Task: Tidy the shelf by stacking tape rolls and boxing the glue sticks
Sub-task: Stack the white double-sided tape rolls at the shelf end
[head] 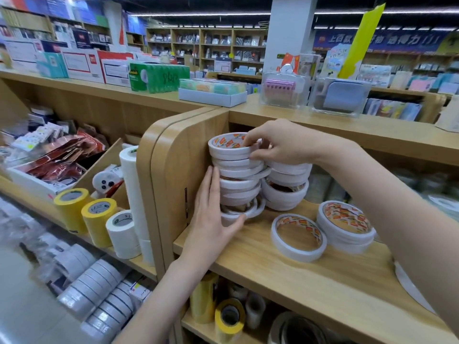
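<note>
A tall stack of white tape rolls [238, 180] stands at the left end of the wooden shelf [298, 276], against its side panel. My right hand [280, 142] grips the top roll [228, 146], fingers inside its core and thumb under its rim. My left hand [211, 214] presses flat against the stack's left side, with the thumb under the lowest rolls. A shorter stack [285, 189] leans behind it. One loose roll [299, 237] and a short pile of rolls [346, 225] lie to the right on the shelf. No glue sticks are visible.
The left bay holds yellow tape rolls [84, 212], white rolls [123, 234] and a tall white column [133, 184]. More rolls fill the lower shelves [229, 319]. Boxes [211, 91] and clear cases [285, 90] sit on the shelf top.
</note>
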A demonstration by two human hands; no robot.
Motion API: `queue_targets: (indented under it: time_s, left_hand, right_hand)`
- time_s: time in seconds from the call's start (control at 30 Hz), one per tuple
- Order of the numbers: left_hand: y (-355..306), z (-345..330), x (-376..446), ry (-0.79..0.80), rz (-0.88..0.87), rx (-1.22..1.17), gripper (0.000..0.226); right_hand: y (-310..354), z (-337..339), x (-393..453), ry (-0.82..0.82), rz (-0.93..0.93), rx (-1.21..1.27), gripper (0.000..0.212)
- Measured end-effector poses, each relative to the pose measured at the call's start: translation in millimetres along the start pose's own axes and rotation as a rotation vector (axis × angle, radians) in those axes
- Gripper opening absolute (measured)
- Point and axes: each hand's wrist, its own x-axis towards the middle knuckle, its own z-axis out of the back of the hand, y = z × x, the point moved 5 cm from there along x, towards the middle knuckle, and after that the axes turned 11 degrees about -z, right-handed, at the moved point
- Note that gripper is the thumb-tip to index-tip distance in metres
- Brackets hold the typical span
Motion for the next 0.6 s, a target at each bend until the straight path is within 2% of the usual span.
queue_targets:
  time_s: [0.07, 0.3, 0.37, 0.47, 0.53, 0.6]
  left_hand:
    - [0.0, 0.6, 0.4, -0.003, -0.004, -0.007, 0.098]
    - [-1.8, -0.8, 0.0, 0.017, -0.006, 0.005, 0.1]
    - [-1.9, -0.9, -0.1, 0.016, -0.01, 0.011, 0.101]
    - [-1.9, 0.1, -0.2, 0.007, -0.016, -0.002, 0.102]
    - [-2.0, 0.3, -0.1, 0.01, -0.02, -0.009, 0.102]
    - [-2.8, 0.6, -0.4, 0.004, -0.024, -0.014, 0.101]
  right_hand:
    - [2.5, -2.1, -0.2, 0.046, -0.015, -0.028, 0.028]
    - [-2.1, -3.1, 6.4, 0.016, -0.062, -0.026, 0.022]
    - [-5.5, 1.5, 4.3, -0.018, -0.057, 0.058, 0.02]
    - [-8.2, 13.8, -7.8, -0.041, -0.088, 0.327, 0.012]
    - [-11.5, 28.1, -22.1, -0.11, -0.096, 0.466, 0.008]
    - [-20.4, 43.9, -40.7, -0.209, -0.105, 0.493, 0.011]
